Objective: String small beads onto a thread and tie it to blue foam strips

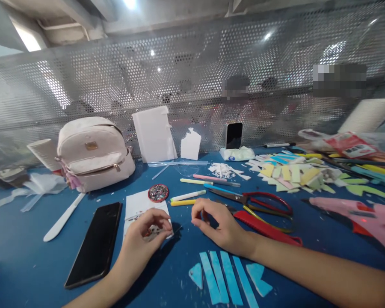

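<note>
My left hand (145, 239) is closed in a pinch above a white paper sheet (135, 202). A faint thin dark line shows near its fingertips, but I cannot make out what it is. To its right, my right hand (223, 224) is also curled, thumb against fingers, with whatever it may hold too small to see. A round red-rimmed dish (158, 193) of small dark bits rests on the paper. Below my right hand lie blue pieces: a triangular one (196, 275), several strips (231, 278) and a notched tail-shaped piece (259, 278).
A black phone (94, 244) lies left; behind it are a white knife (64, 217) and a pale backpack (94, 154). Markers (188, 195), red-handled scissors (266, 201) and a red cutter (266, 229) lie centre-right. A pink glue gun (356, 214) and pale scraps (288, 173) are right.
</note>
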`<action>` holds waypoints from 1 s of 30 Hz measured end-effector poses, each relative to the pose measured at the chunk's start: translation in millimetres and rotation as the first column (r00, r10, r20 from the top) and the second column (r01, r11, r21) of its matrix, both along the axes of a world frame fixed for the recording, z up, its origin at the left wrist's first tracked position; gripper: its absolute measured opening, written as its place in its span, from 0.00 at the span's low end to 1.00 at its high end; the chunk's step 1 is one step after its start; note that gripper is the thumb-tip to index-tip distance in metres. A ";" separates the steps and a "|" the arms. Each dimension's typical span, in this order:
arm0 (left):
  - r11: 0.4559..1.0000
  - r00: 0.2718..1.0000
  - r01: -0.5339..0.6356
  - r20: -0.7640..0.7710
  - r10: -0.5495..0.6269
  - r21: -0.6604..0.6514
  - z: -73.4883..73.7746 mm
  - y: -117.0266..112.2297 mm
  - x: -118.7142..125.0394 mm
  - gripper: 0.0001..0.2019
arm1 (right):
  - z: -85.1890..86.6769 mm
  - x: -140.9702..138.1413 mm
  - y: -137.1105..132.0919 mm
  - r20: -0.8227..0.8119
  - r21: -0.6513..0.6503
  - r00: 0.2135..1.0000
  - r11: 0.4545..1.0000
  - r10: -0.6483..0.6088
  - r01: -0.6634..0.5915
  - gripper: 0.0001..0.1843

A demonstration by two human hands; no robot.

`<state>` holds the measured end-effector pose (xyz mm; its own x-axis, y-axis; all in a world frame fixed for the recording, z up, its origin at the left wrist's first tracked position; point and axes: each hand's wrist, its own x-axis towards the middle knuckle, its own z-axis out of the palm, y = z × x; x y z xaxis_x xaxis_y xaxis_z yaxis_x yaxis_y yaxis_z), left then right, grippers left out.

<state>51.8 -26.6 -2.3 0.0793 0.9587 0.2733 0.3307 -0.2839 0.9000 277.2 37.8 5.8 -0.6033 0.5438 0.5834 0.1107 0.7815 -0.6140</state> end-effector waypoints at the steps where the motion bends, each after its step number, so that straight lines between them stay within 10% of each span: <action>1: 1.000 1.000 0.005 0.004 -0.005 -0.002 -0.4 0.3 -0.8 0.08 | -0.1 0.0 0.1 0.001 0.007 1.000 1.000 -0.002 0.002 0.08; 30: 0.996 0.996 -0.060 0.067 0.055 0.067 -1.3 -5.5 -4.3 0.06 | -2.2 0.6 0.9 -0.053 0.009 0.995 0.996 -0.085 0.086 0.08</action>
